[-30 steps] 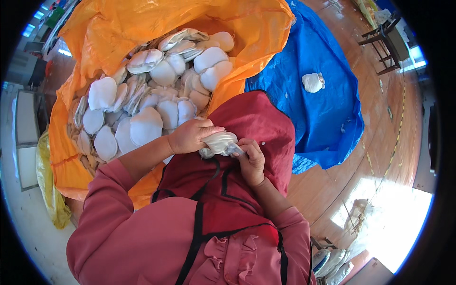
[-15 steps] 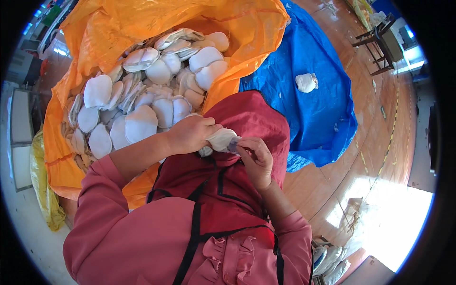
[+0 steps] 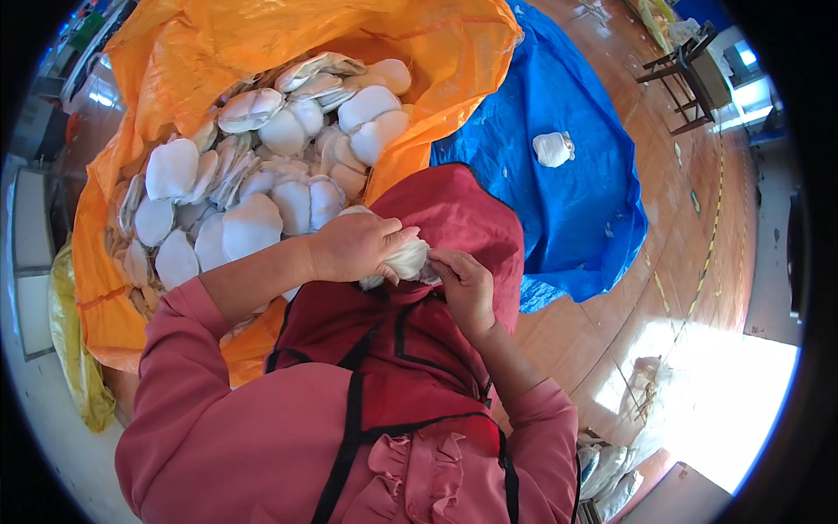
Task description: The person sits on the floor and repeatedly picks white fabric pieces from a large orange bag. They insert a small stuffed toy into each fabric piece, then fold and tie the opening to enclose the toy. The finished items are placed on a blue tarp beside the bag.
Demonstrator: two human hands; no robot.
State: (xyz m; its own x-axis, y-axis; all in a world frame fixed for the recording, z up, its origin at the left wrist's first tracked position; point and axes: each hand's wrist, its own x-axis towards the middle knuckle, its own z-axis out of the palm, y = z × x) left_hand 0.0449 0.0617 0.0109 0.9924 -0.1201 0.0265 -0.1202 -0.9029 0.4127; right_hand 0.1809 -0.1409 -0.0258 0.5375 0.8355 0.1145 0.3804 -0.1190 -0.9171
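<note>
My left hand [image 3: 360, 246] is closed over a bundle of white round pads [image 3: 408, 258] held above my lap, which is covered by a dark red apron [image 3: 454, 218]. My right hand [image 3: 464, 281] pinches the same bundle from its right side. Just beyond the hands lies a large orange sack [image 3: 262, 52], open and filled with several white cup-shaped pads [image 3: 253, 223].
A blue tarp [image 3: 567, 210] is spread on the wooden floor to the right, with one white bundle [image 3: 552, 148] lying on it. A dark stool [image 3: 690, 70] stands at the far right. A yellow bag [image 3: 74, 349] lies at the left. More white items [image 3: 611, 472] sit at the lower right.
Both hands have stayed on the white bundle, shifting it a little; my left hand now covers more of it and my right hand's fingers have moved up to its edge.
</note>
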